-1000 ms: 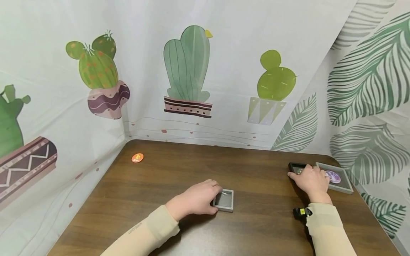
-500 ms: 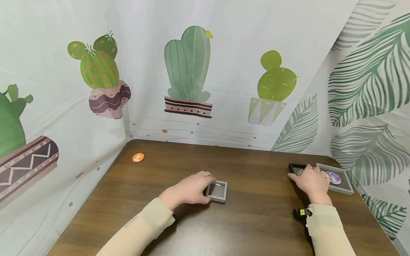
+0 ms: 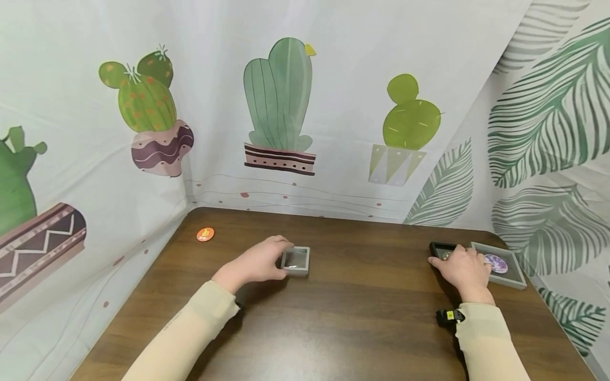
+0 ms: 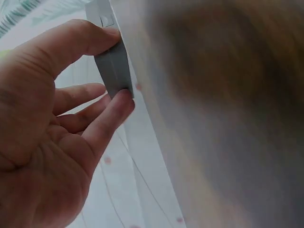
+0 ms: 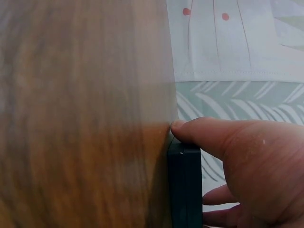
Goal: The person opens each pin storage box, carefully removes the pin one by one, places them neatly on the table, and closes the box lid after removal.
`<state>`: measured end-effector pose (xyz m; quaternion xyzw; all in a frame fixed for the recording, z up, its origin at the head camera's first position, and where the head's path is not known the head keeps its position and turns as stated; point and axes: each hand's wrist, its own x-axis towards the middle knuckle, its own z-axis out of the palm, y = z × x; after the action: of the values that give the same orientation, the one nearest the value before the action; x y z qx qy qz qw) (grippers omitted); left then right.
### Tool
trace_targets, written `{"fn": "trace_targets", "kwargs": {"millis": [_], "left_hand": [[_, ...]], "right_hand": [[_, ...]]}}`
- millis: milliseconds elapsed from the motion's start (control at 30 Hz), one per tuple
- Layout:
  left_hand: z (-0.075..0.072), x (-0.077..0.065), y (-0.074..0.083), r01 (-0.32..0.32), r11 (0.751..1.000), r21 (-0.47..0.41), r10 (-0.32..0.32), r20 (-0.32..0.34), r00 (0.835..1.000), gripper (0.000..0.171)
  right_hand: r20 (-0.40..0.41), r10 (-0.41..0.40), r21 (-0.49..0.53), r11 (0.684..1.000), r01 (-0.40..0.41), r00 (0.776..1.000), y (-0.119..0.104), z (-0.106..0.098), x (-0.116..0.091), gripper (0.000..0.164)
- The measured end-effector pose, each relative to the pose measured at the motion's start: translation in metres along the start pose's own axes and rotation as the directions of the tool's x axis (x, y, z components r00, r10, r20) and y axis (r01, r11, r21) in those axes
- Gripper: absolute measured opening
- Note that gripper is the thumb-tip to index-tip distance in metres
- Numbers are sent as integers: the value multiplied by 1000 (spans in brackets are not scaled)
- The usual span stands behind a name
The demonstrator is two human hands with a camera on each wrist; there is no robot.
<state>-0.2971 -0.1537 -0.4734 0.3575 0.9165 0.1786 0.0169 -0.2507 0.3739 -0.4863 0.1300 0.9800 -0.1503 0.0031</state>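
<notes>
My left hand (image 3: pixel 257 262) pinches a small square grey display frame (image 3: pixel 306 262) with a clear see-through middle. In the left wrist view, thumb and fingertips hold opposite edges of the grey frame (image 4: pixel 113 69). At the right back of the table, my right hand (image 3: pixel 462 269) lies over a black display frame (image 3: pixel 443 246); a small round shiny thing inside it is partly hidden. The right wrist view has the thumb at one corner of the black frame (image 5: pixel 186 185), with other fingers along its far side.
Right beside the black frame lies a larger light grey frame (image 3: pixel 511 272) with a purple round disc (image 3: pixel 496 263) in it. An orange round disc (image 3: pixel 205 234) lies at the table's back left. Printed cloth walls (image 3: pixel 333 196) border the brown table (image 3: pixel 343 328).
My left hand has moved left and toward the back of the table, carrying the small grey frame. My right hand stays in place on the black frame.
</notes>
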Motion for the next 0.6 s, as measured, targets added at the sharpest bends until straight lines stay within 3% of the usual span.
{"fn": "trace_targets", "kwargs": {"millis": [333, 600], "left_hand": [[-16, -11, -44, 33, 999, 20, -32, -69, 997, 70], [-29, -22, -75, 101, 995, 24, -99, -89, 991, 69]], "right_hand": [[-9, -2, 5, 1000, 2, 1000, 2, 0, -1, 99], [-9, 0, 14, 1000, 0, 1000, 1, -1, -1, 100]]}}
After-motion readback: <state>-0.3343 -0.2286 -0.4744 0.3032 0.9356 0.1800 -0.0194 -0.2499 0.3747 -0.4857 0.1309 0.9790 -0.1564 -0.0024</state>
